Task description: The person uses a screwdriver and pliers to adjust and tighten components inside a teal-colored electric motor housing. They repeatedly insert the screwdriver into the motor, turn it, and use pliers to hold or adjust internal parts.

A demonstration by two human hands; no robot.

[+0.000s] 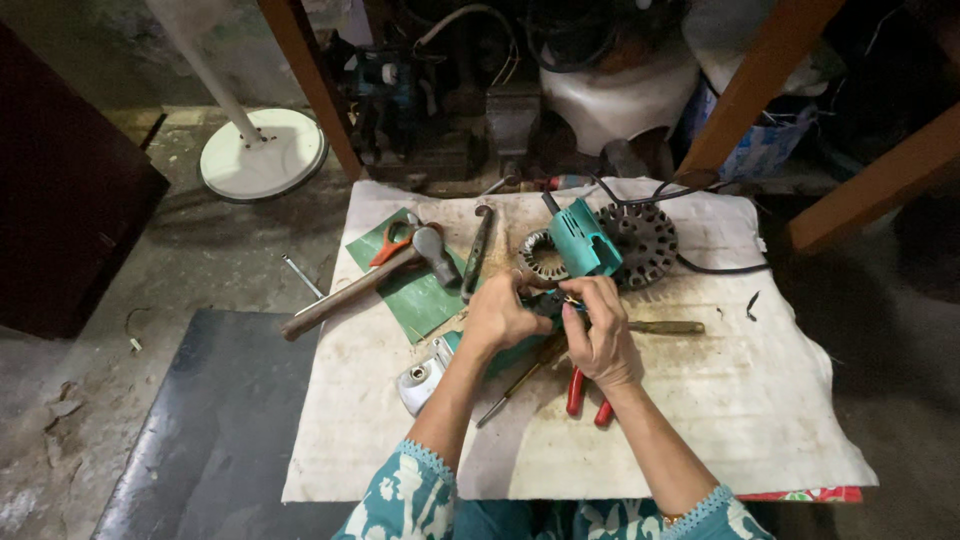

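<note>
Both hands mid-table: left hand (pixel 497 318) and right hand (pixel 600 335) fingers pinched on a small part (pixel 556 300) beside the teal power tool (pixel 583 240). Probably light, stiff, fiddly; best gripped by the edges.

Hammer (pixel 370 280): worn wooden handle, dull metal head. Drill body (pixel 585 240): teal matt plastic. Cloth (pixel 700 400): stained, rough.
</note>
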